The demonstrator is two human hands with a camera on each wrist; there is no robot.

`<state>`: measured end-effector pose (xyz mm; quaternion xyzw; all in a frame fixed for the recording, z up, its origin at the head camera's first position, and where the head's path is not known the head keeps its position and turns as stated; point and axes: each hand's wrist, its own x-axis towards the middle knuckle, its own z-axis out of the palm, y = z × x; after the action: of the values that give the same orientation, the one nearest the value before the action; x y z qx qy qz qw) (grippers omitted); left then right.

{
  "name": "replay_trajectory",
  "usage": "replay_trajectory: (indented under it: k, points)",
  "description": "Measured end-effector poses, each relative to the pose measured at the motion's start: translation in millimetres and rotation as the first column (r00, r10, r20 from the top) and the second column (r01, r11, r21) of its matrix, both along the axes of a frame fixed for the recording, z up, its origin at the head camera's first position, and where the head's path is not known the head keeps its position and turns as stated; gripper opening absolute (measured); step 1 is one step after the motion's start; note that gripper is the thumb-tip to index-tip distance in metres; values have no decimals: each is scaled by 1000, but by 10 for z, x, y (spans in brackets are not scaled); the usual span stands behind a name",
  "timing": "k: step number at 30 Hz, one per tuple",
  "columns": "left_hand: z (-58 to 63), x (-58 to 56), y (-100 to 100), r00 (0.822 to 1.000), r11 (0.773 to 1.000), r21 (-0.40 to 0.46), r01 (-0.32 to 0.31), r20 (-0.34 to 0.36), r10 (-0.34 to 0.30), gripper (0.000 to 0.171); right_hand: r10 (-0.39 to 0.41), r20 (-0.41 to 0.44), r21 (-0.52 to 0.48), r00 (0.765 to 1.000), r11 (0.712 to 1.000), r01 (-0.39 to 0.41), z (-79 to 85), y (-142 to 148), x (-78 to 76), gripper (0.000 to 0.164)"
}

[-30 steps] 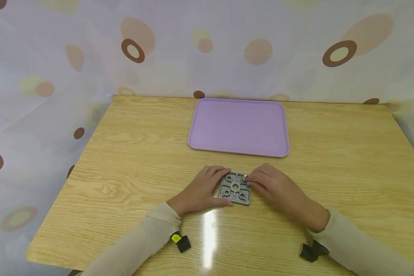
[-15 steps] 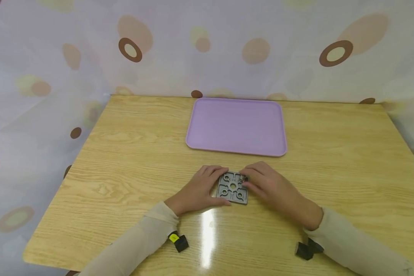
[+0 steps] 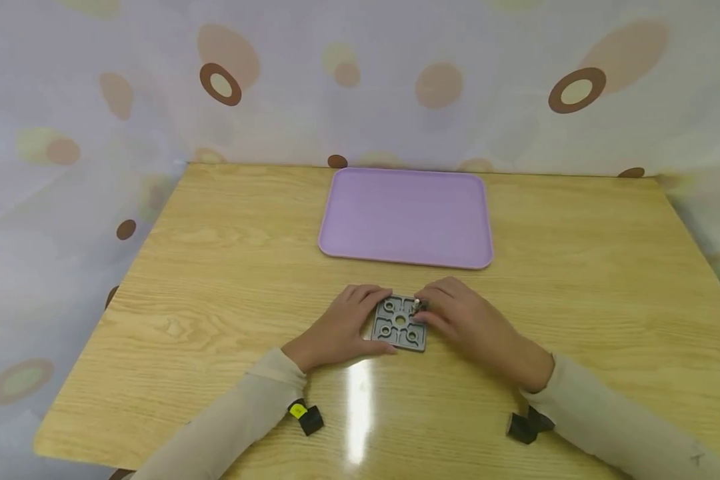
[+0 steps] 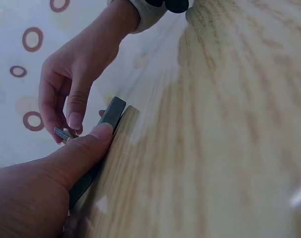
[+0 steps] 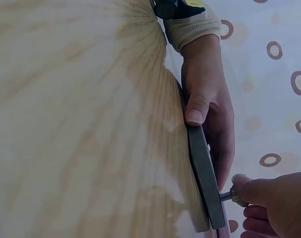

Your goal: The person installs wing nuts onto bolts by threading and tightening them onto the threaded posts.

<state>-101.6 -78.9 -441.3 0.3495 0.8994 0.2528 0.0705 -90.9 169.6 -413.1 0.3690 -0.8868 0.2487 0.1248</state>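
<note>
A square grey metal plate (image 3: 399, 323) with ringed holes, one in the middle and others near the corners, lies on the table. My left hand (image 3: 338, 332) grips it from the left, thumb along the near edge and fingers at the far edge. At the far right corner a threaded bolt (image 5: 225, 197) stands up from the plate. Thumb and fingers of my right hand (image 3: 465, 325) pinch a small metal wing nut (image 4: 65, 134) on that bolt, some way above the plate. The fingers partly hide the nut.
Behind the hands lies a purple tray (image 3: 405, 217) with a raised rim. The wooden table (image 3: 234, 267) meets a spotted cloth backdrop (image 3: 396, 80) at its far and left sides. Dark wrist cameras (image 3: 310, 420) hang beneath both sleeves.
My right fingers have moved in from beside the bolt and close over the nut, turning slightly. My left hand keeps its grip on the plate. The whole view has shifted a little.
</note>
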Motion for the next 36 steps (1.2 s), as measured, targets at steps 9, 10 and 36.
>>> replay_trajectory:
  k: [9, 10, 36]
  points:
    - [-6, 20, -50, 1000, 1000, 14, 4, 17, -4, 95, -15, -11, 4, 1000, 1000, 16, -39, 11, 34, 19]
    - [-13, 19, -60, 1000, 1000, 19, -1, 13, 0, 95, -17, -17, 3, 1000, 1000, 17, -41, 3, 32, 19]
    - [-110, 86, -178, 996, 995, 53, -86, -16, 87, 95, -32, 54, 32, 998, 999, 31, 4, -136, 16, 31]
